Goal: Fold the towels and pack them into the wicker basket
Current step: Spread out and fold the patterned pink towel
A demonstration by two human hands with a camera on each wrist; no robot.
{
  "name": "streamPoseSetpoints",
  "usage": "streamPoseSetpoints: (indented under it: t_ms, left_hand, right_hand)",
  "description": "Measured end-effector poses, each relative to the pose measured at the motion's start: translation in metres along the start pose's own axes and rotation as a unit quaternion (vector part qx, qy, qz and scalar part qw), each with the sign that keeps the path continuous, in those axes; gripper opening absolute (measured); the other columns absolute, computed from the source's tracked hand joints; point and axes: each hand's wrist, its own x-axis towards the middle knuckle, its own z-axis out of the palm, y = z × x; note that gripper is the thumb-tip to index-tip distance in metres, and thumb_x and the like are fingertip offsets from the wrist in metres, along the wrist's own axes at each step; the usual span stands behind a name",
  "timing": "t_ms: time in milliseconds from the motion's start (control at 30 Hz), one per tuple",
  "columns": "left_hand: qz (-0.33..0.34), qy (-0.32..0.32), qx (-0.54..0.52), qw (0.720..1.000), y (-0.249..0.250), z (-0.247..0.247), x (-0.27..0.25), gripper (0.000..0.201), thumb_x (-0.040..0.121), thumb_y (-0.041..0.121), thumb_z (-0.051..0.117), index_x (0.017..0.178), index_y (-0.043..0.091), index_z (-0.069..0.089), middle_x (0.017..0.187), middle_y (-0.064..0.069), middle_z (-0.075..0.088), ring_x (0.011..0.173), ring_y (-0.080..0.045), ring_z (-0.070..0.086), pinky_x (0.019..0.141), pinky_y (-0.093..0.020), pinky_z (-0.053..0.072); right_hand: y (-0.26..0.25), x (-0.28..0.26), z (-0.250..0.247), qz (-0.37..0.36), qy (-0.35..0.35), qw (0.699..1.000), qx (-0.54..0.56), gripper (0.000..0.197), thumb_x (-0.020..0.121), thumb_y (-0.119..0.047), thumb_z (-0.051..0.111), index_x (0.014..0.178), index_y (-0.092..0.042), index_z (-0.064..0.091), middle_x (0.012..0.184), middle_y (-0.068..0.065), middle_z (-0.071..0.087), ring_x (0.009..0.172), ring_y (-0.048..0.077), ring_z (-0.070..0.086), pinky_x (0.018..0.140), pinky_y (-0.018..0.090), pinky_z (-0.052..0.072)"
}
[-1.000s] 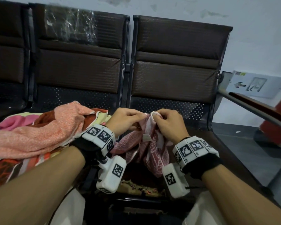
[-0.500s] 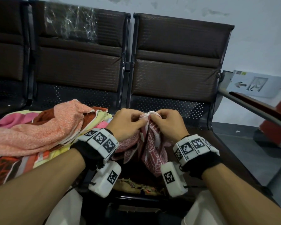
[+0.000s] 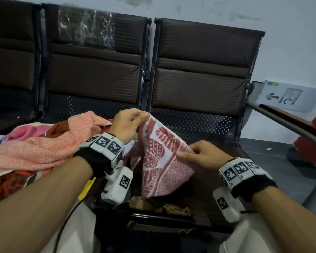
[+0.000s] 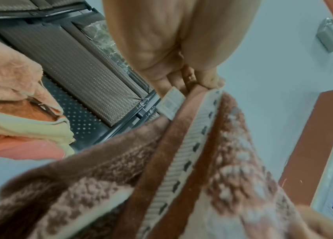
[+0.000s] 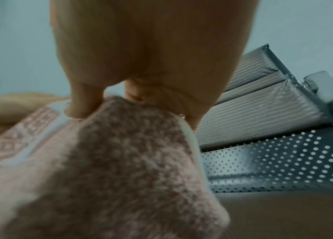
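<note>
A red-and-white patterned towel (image 3: 159,157) hangs spread between my two hands above the right bench seat. My left hand (image 3: 130,125) pinches its top corner, raised near the seat back; in the left wrist view the fingers (image 4: 208,80) clamp the hem beside a small white label (image 4: 171,103). My right hand (image 3: 201,154) pinches the towel's right edge lower down, and the right wrist view shows thumb and fingers (image 5: 79,110) closed over the fluffy towel (image 5: 120,161). A brownish woven edge (image 3: 161,207) shows under the towel; I cannot tell if it is the wicker basket.
A heap of loose towels (image 3: 35,150), orange, pink, yellow and rust, lies on the left seat. Dark brown bench backs (image 3: 201,73) stand behind. A metal armrest (image 3: 288,125) runs along the right, with grey floor (image 3: 285,161) beyond it.
My hands, which held the bunched towel close together, have drawn apart: the left rose with a corner, the right slid down and right along the edge, and the towel opened out.
</note>
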Motion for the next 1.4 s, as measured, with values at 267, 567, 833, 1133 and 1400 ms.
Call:
streamPoseSetpoints:
  t_ms: [267, 567, 833, 1133, 1400]
  left_hand:
    - [-0.059, 0.055, -0.069, 0.994, 0.01, -0.01, -0.006, 0.043, 0.094, 0.043, 0.05, 0.08, 0.003, 0.061, 0.081, -0.014, 0.066, 0.077, -0.028, 0.063, 0.082, -0.05, 0.051]
    - [-0.071, 0.106, 0.0, 0.992, 0.001, -0.017, -0.008, 0.032, 0.094, 0.038, 0.051, 0.083, 0.012, 0.064, 0.077, 0.001, 0.065, 0.075, -0.015, 0.061, 0.067, -0.025, 0.046]
    - [-0.03, 0.119, 0.07, 0.99, -0.009, -0.015, -0.005, 0.031, 0.095, 0.036, 0.05, 0.092, 0.009, 0.065, 0.089, -0.002, 0.066, 0.083, -0.016, 0.059, 0.077, -0.03, 0.045]
    - [-0.064, 0.226, 0.061, 0.97, -0.019, -0.026, 0.005, 0.033, 0.095, 0.034, 0.05, 0.097, 0.004, 0.063, 0.099, -0.011, 0.066, 0.093, -0.025, 0.059, 0.08, -0.033, 0.044]
    - [-0.09, 0.202, -0.009, 0.975, -0.007, -0.011, 0.004, 0.032, 0.097, 0.038, 0.043, 0.093, 0.01, 0.059, 0.081, 0.003, 0.058, 0.081, -0.016, 0.054, 0.073, -0.028, 0.039]
  right_hand:
    - [0.023, -0.02, -0.005, 0.096, -0.044, 0.982, -0.158, 0.08, 0.07, -0.08, 0.026, 0.099, -0.02, 0.07, 0.094, -0.003, 0.068, 0.088, 0.013, 0.063, 0.079, 0.03, 0.047]
    - [0.034, -0.029, -0.016, 0.151, 0.0, 0.942, -0.299, 0.018, 0.087, -0.036, 0.065, 0.096, -0.023, 0.072, 0.092, -0.001, 0.065, 0.094, 0.019, 0.063, 0.086, 0.033, 0.05]
    - [0.02, -0.025, -0.014, 0.005, 0.146, 0.936, -0.322, 0.014, 0.072, -0.036, 0.078, 0.084, -0.03, 0.076, 0.11, -0.013, 0.045, 0.105, 0.009, 0.04, 0.08, 0.034, 0.046]
    - [0.036, -0.02, -0.02, 0.134, 0.19, 0.953, -0.195, 0.033, 0.068, -0.04, 0.082, 0.062, -0.015, 0.06, 0.069, -0.001, 0.063, 0.07, 0.014, 0.059, 0.056, 0.024, 0.04]
    - [0.032, -0.021, -0.04, 0.09, 0.4, 0.906, 0.102, 0.024, 0.081, -0.012, 0.072, 0.069, -0.021, 0.053, 0.072, 0.008, 0.062, 0.064, 0.02, 0.055, 0.066, 0.034, 0.048]
